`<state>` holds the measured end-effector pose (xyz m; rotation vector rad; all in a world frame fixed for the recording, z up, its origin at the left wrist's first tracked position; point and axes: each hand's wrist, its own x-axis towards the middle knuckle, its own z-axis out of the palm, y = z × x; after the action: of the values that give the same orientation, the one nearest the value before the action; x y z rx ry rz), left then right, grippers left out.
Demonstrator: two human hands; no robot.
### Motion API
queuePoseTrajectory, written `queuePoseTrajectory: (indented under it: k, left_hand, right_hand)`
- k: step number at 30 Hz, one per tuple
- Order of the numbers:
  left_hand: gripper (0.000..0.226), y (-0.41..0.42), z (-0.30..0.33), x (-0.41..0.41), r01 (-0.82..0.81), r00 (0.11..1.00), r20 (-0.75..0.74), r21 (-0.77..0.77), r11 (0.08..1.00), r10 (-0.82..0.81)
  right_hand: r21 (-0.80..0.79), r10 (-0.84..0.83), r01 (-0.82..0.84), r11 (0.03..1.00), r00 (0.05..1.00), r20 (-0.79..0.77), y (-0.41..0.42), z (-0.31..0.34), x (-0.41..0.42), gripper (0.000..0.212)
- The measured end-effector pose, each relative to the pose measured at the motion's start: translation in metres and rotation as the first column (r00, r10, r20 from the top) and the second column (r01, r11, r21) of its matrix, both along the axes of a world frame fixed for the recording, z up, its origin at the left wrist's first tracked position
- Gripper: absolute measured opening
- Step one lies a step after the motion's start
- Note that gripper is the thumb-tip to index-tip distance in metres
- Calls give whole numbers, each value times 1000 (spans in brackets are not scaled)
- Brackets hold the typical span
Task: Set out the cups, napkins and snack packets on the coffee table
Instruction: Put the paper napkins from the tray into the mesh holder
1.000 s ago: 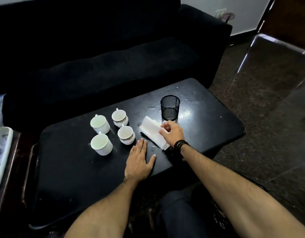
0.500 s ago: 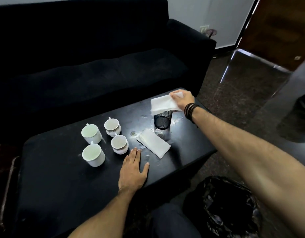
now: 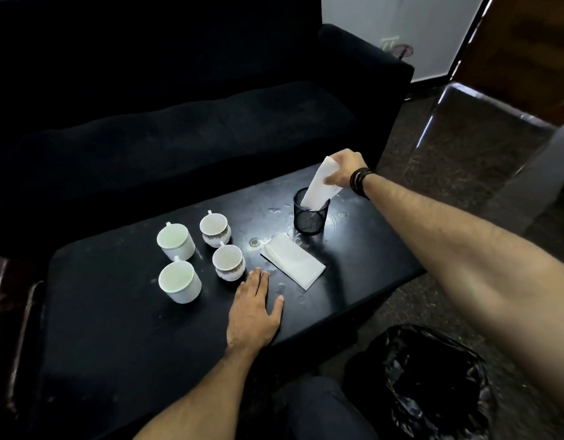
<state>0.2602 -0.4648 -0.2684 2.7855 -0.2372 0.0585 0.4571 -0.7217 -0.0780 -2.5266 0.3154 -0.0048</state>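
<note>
From the head view, four cups (image 3: 200,255) stand grouped on the table (image 3: 115,328), well to the left of the mesh holder (image 3: 311,214). The right hand (image 3: 345,171) pinches a folded napkin (image 3: 320,185) by its upper end, with its lower end already inside the holder. A napkin stack (image 3: 293,263) lies flat just in front of the holder. The left hand (image 3: 253,312) rests flat on the table near the stack, fingers spread and holding nothing.

By my reading, the cups are set out, the napkins are partly done, and no snack packets show, so those remain.

Half a second ago the napkin was held above the holder; now it has gone down into it.
</note>
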Motion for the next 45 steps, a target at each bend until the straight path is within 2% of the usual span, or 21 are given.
queuePoseTrajectory:
  k: [5, 11, 16, 17, 19, 22, 24, 25, 27, 29, 31, 33, 34, 36, 38, 41, 43, 45]
  left_hand:
    - [77, 0, -1, 1, 12, 1000, 1, 17, 1000, -12]
    - [76, 0, -1, 1, 8, 1000, 2, 18, 1000, -8]
    - [76, 0, -2, 1, 7, 1000, -5, 43, 999, -7]
    - [76, 0, -2, 2, 6, 1000, -5, 47, 999, -5]
    - [76, 0, -2, 2, 9, 1000, -8, 54, 999, -9]
    - [77, 0, -2, 2, 10, 1000, -10, 59, 998, -10]
    - [77, 0, -2, 2, 14, 1000, -19, 62, 998, -13]
    - [77, 0, -2, 2, 16, 1000, -23, 66, 998, -15]
    - [77, -1, -2, 3, 24, 999, -35, 72, 997, -21]
    - [78, -1, -1, 3, 36, 998, -46, 81, 996, -32]
    - [76, -1, 0, 3, 40, 998, -52, 88, 995, -36]
    - [74, -1, 1, 3, 43, 998, -55, 92, 995, -38]
    - [72, -1, 2, 3, 44, 998, -58, 95, 995, -39]
    - [71, -1, 2, 3, 47, 997, -63, 100, 994, -40]
    - [71, -1, 2, 3, 47, 997, -65, 100, 994, -41]
    - [72, -1, 2, 3, 47, 997, -64, 89, 995, -42]
    - [73, 0, 1, 3, 49, 998, -54, 94, 994, -44]
    - [75, 0, 0, 4, 51, 998, -47, 100, 994, -46]
  right_hand:
    - [-142, 155, -163, 976, 986, -64, 15, -14, 6, 41]
    - [-179, 182, -192, 965, 981, -67, 21, -30, 12, 41]
    - [-324, 234, -244, 914, 970, -70, 23, -46, 15, 60]
    - [-349, 216, -214, 912, 976, -35, 25, -46, 14, 66]
    - [-373, 158, -97, 923, 978, 137, 27, -43, 8, 71]
    - [-334, 107, 66, 940, 875, 472, 35, -37, -13, 54]
    - [-267, 95, 87, 960, 794, 601, 46, -40, -35, 40]
    - [-238, 95, 71, 969, 781, 618, 52, -47, -49, 33]
    - [-162, 93, -4, 987, 834, 545, 61, -69, -78, 22]
    - [-113, 94, -57, 992, 927, 364, 65, -96, -105, 25]
    - [-132, 63, -43, 990, 986, 153, 65, -123, -127, 43]
    - [-208, -17, 13, 978, 1000, -17, 65, -142, -142, 68]
    - [-254, -52, 34, 967, 997, -64, 66, -148, -145, 76]
    - [-296, -84, 48, 954, 990, -111, 72, -153, -146, 78]
    - [-230, -81, 49, 972, 988, -131, 77, -151, -142, 63]
    - [102, -105, 111, 989, 992, -66, 80, -147, -138, 23]
    - [296, -148, 143, 944, 989, -7, 82, -144, -138, 19]
    - [390, -161, 116, 914, 983, 85, 82, -136, -138, 17]
